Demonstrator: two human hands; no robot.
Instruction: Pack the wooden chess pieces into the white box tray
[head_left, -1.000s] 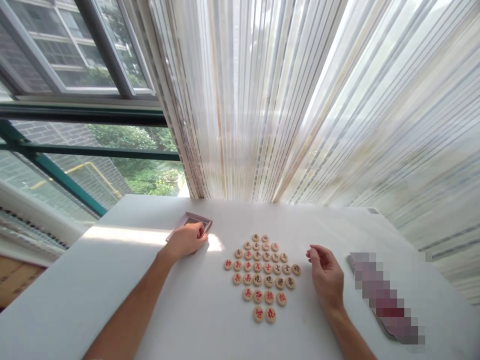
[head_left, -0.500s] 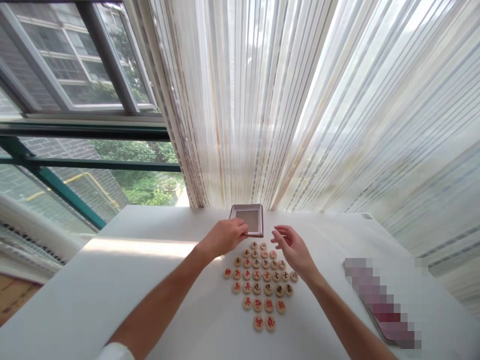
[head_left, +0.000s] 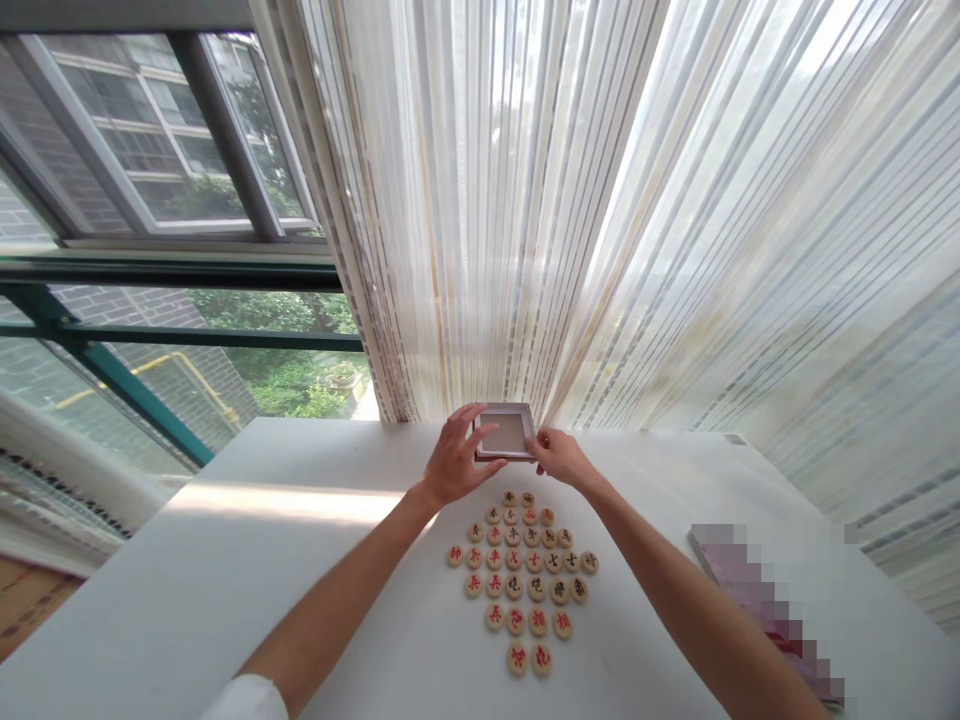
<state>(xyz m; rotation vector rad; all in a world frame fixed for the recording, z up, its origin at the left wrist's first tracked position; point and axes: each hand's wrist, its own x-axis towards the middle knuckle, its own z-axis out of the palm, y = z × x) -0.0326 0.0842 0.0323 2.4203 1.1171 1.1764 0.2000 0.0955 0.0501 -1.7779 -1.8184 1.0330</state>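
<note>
A shallow open box is between both hands, its hollow facing up; whether it touches the table is unclear. Wooden discs with red or black characters are already laid out in rows on the box's near side; none shows inside it. Left of the box, the left hand spreads its fingers wide over the edge. At the box's right edge, the right hand grips with thumb and curled fingers. Beyond the box hangs a sheer curtain
</note>
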